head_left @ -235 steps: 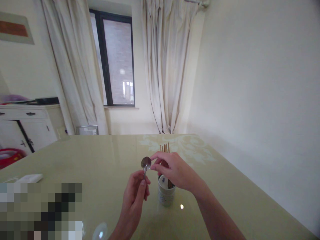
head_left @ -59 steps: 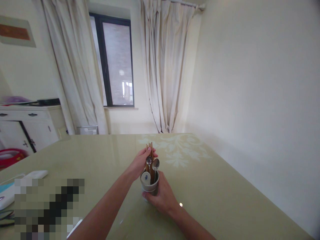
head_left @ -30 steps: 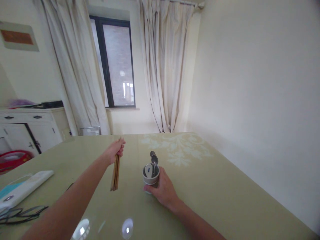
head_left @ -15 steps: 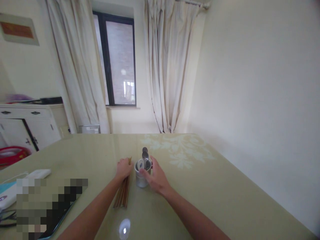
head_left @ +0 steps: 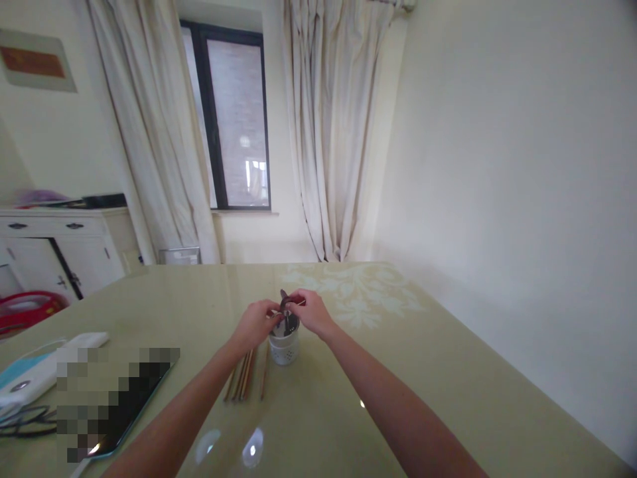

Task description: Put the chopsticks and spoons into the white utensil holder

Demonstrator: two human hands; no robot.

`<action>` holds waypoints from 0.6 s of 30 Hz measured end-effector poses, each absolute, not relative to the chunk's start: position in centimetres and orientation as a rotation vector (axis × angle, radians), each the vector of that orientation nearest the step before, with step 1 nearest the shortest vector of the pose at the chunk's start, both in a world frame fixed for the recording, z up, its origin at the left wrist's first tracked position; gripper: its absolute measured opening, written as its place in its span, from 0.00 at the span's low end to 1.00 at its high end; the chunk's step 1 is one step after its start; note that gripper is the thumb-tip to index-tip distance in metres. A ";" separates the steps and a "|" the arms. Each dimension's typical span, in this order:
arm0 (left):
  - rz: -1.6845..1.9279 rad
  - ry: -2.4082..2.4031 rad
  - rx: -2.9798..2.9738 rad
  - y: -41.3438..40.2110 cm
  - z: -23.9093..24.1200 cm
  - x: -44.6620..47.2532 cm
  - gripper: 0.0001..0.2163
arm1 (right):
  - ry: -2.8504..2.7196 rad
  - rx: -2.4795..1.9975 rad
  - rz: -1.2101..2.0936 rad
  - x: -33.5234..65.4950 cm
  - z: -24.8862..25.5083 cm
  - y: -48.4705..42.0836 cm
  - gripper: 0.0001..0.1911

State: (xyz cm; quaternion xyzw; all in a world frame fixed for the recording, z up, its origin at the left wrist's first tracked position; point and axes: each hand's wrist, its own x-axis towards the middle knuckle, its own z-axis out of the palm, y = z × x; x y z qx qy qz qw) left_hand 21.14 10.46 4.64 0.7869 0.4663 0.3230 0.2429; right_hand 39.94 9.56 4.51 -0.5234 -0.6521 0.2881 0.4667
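While both hands meet over the cup (head_left: 284, 352), we judge the step in hand to be handling the metal spoons (head_left: 284, 294) that stand in it, with the chopsticks (head_left: 245, 382) already out, lying on the table (head_left: 423, 398) just left of the cup. Our left hand (head_left: 255, 324) is curled with fingertips bunched above the cup's left side; our right hand (head_left: 312, 311) has thumb and fingers nearly together at the spoon heads. Fingers and metal overlap there, so we cannot tell whether either hand has a pinch. As we see it, the next move calls for a sure grip and a straight upward pull, since a sideways tug could tip the upright cup. Elbow room is wider on our right, where the table's edge slants well apart from the cup; on our left, the chopsticks and phone (head_left: 144, 392) limit any low sweep.
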 end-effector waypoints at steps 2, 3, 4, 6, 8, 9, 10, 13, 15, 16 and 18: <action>0.920 1.252 2.154 10.5 4.6 21.2 0.11 | -1.587 -1.276 0.689 40.0 4.3 9.6 0.04; 0.936 1.237 2.152 10.5 4.6 21.2 0.11 | -1.581 -1.271 0.686 40.0 4.1 9.7 0.04; 0.950 1.223 2.147 10.5 4.5 21.2 0.12 | -1.574 -1.267 0.687 40.0 4.0 9.8 0.03; 0.983 1.207 2.129 10.5 4.6 21.3 0.13 | -1.561 -1.252 0.698 39.9 3.7 10.0 0.02; 1.017 1.201 2.104 10.5 4.6 21.3 0.14 | -1.551 -1.222 0.719 39.9 3.5 10.2 0.01; 1.031 1.197 2.092 10.6 4.7 21.4 0.14 | -1.546 -1.202 0.731 39.8 3.4 10.2 0.02; 1.042 1.191 2.082 10.6 4.9 21.4 0.14 | -1.538 -1.180 0.742 39.8 3.4 10.1 0.02; 1.072 1.170 2.070 10.6 5.5 21.4 0.14 | -1.509 -1.108 0.760 39.9 3.8 9.8 0.02; 1.111 1.157 2.075 10.5 6.1 21.4 0.15 | -1.488 -1.061 0.751 40.0 4.4 9.6 0.02; 1.147 1.149 2.082 10.5 6.4 21.4 0.15 | -1.474 -1.038 0.740 40.0 4.8 9.5 0.02; 1.264 1.136 2.084 10.3 7.2 21.5 0.15 | -1.438 -0.998 0.707 40.1 5.8 9.3 0.04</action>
